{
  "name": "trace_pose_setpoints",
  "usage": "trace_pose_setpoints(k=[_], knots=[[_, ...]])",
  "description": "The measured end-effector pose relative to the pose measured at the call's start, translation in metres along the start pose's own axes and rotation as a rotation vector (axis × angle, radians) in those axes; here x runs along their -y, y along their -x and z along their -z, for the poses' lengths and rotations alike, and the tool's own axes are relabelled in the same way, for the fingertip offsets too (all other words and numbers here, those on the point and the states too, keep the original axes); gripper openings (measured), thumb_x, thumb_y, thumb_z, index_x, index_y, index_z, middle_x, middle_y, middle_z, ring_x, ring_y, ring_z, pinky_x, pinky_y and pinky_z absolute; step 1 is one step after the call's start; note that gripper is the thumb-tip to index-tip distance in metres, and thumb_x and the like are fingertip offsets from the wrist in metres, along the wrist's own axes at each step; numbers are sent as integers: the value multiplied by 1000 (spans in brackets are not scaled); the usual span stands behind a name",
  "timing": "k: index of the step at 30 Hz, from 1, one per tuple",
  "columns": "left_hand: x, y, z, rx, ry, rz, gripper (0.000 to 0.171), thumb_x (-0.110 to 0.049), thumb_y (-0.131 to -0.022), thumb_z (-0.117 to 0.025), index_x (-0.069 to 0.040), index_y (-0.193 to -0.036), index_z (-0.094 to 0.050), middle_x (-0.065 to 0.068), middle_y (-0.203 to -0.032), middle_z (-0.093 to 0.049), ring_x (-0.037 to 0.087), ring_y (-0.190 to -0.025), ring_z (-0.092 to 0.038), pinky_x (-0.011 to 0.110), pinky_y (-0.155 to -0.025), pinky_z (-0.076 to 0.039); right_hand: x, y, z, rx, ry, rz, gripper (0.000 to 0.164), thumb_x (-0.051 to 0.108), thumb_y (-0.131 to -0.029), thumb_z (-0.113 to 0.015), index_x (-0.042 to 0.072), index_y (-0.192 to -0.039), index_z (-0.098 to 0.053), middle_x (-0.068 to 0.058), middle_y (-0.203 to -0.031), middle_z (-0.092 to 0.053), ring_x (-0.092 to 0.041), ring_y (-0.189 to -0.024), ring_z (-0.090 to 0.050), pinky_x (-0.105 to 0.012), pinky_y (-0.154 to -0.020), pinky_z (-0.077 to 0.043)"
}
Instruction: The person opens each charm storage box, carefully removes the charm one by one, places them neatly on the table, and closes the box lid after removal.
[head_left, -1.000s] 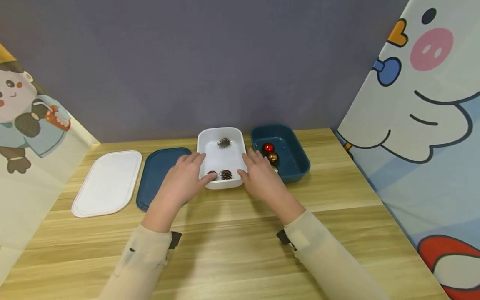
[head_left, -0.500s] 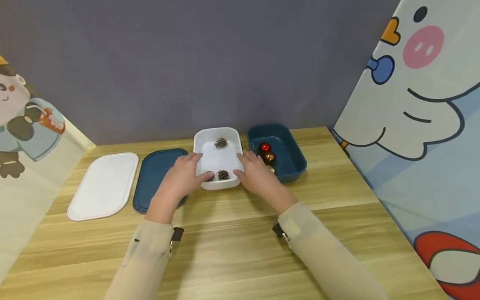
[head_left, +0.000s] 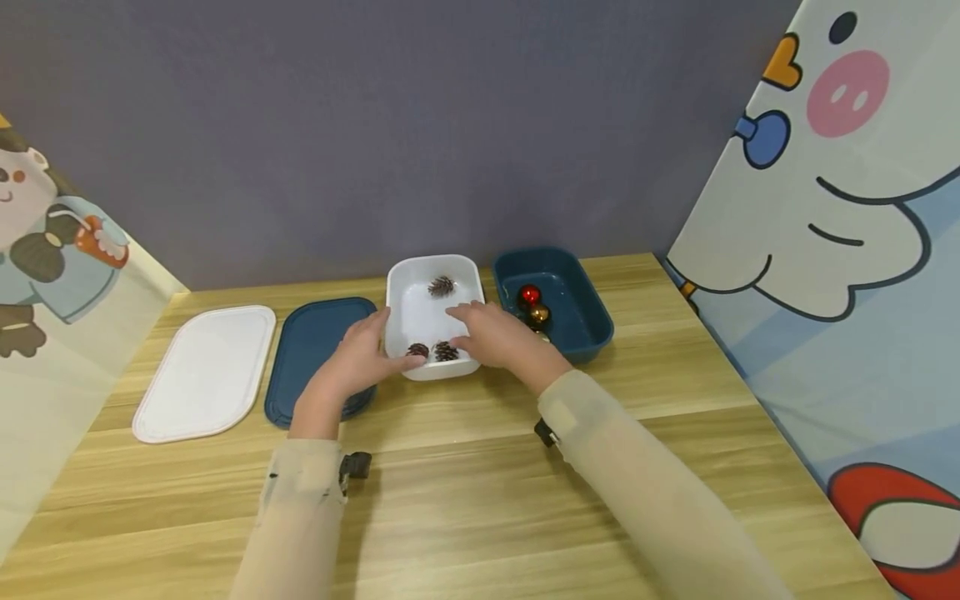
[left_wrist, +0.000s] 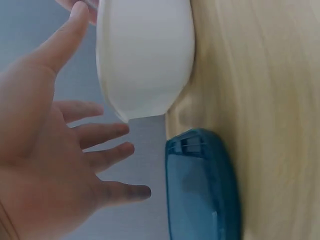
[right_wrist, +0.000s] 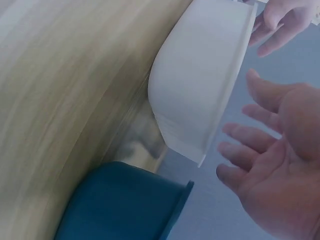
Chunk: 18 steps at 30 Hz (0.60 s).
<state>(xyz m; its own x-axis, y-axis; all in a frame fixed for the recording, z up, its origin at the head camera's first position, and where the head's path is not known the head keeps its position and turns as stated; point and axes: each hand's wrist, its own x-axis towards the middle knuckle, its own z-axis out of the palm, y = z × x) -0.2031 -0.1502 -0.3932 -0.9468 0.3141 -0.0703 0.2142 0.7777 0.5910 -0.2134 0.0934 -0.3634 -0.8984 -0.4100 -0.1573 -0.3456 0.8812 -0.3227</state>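
A white rectangular box (head_left: 423, 312) stands near the back of the table, with a pinecone (head_left: 442, 287) toward its far end and two more near its front wall. My left hand (head_left: 360, 354) is at the box's left front corner, fingers spread and thumb over the front rim. Over the right rim reaches my right hand (head_left: 498, 337), its fingers loosely extended above the box and its thumb close to the front right pinecone (head_left: 446, 351). In the right wrist view, that palm (right_wrist: 280, 190) holds nothing.
Right of the white box is a dark blue box (head_left: 581, 312) holding shiny baubles, one red (head_left: 529, 294) and one gold (head_left: 538, 314). To the left lie a dark blue lid (head_left: 307, 354) and a white lid (head_left: 206, 372). A grey wall (head_left: 450, 125) rises behind.
My right hand has moved left from the white box's right side to over its inside. The left hand has slid slightly left and down, its thumb uncovering the front left pinecone.
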Motion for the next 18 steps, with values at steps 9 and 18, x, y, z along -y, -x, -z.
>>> trace_pose_setpoints(k=[9,18], knots=[[8,0,-9,42,115,-20,105,-47,-96,-79,-2,-170,-20,28,-165,-43,48,-150,-45,65,-119,-42,6,-19,-4,116,-12,20,58,28,-103,-74,14,-156,-56,-8,-157,-60,-30,-148,-54,-48,-125,-43],[11,2,-15,77,159,94,120,-58,-95,-75,-7,-171,3,26,-177,-16,51,-161,-21,68,-127,-29,9,-28,-13,125,114,55,52,36,-102,-74,15,-149,-64,-2,-147,-69,-31,-143,-59,-50,-135,-23]])
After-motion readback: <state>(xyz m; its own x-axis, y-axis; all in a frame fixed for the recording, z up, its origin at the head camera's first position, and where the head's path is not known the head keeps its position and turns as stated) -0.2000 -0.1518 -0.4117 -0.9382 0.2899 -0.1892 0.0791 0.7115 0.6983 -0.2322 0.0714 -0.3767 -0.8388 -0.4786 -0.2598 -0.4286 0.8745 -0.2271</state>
